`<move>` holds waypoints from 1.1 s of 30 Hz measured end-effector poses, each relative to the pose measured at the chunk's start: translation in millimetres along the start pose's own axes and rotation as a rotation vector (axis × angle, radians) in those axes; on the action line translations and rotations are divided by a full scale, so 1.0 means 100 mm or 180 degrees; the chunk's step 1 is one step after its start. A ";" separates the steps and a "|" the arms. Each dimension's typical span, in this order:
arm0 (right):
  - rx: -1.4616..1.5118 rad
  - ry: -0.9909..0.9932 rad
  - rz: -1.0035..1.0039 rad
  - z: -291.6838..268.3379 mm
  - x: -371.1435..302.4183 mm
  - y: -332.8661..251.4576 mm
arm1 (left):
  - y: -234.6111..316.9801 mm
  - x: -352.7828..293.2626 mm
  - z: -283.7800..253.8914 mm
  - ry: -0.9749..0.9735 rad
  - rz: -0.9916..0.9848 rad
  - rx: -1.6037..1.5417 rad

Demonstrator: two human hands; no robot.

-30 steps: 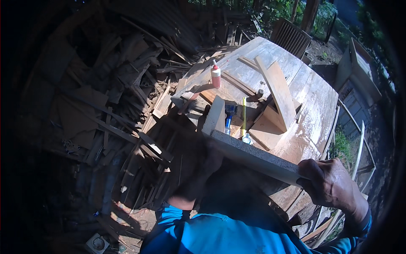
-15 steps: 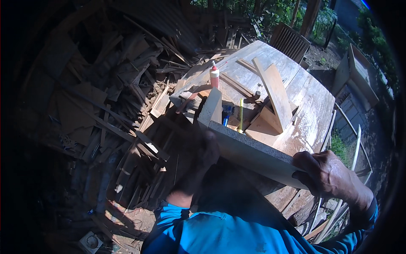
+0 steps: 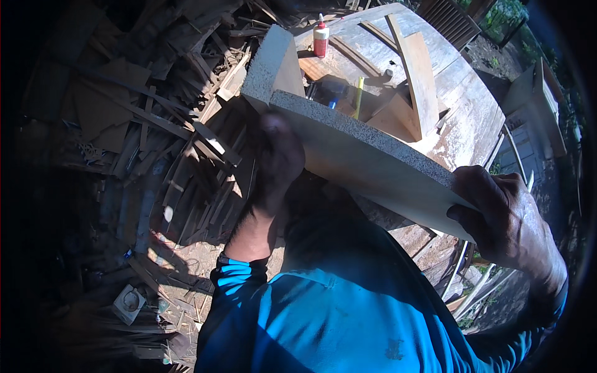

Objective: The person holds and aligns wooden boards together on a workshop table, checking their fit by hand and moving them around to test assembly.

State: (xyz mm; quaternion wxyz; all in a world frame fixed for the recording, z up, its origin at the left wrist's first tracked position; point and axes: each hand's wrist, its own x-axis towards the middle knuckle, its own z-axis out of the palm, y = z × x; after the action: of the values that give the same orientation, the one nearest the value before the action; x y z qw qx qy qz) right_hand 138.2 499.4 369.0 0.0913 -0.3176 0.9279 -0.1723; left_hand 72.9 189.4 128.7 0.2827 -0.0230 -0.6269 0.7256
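Note:
Two thick boards meet at a corner in an L shape, held up in front of me above the near end of a worktable. The long board [image 3: 367,152] has a pale speckled edge facing up and slants down to the right. The short board [image 3: 267,62] points away from me at the left. My right hand [image 3: 507,211] is closed over the long board's right end, thumb on the near face. In shadow, my left hand [image 3: 280,152] is closed at the corner, its thumb up against the joint; some of its fingers are hidden.
On the weathered wooden table [image 3: 466,105] stand a red-and-white squeeze bottle [image 3: 321,40], loose planks [image 3: 413,74], a hammer [image 3: 380,79] and a yellow strip [image 3: 359,96]. Scrap wood [image 3: 199,130] is heaped at the left. A wooden box-like frame [image 3: 538,105] stands at the right.
The joined boards have come nearer to me, and the corner has shifted left. Both hands moved with them. The table and its things appear higher in the picture.

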 end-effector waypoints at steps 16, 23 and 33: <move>0.0548 -0.0439 -0.0159 -0.13 -0.02 0.01 | -0.01 -0.03 0.22 0.0512 -0.2630 -0.6307; 0.0616 -0.0550 -0.0609 -0.18 0.02 0.12 | -0.40 0.14 0.06 0.0051 -0.2777 -0.8422; 0.0883 -0.0914 -0.0503 -0.16 0.02 0.25 | -0.48 0.18 -0.07 -0.0868 -0.3040 -0.8146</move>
State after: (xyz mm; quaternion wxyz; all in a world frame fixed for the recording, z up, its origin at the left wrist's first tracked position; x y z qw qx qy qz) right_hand 118.0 521.1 374.6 0.2516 -0.3951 0.8450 -0.2579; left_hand 78.8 206.6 177.4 0.2211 0.0216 -0.8220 -0.5244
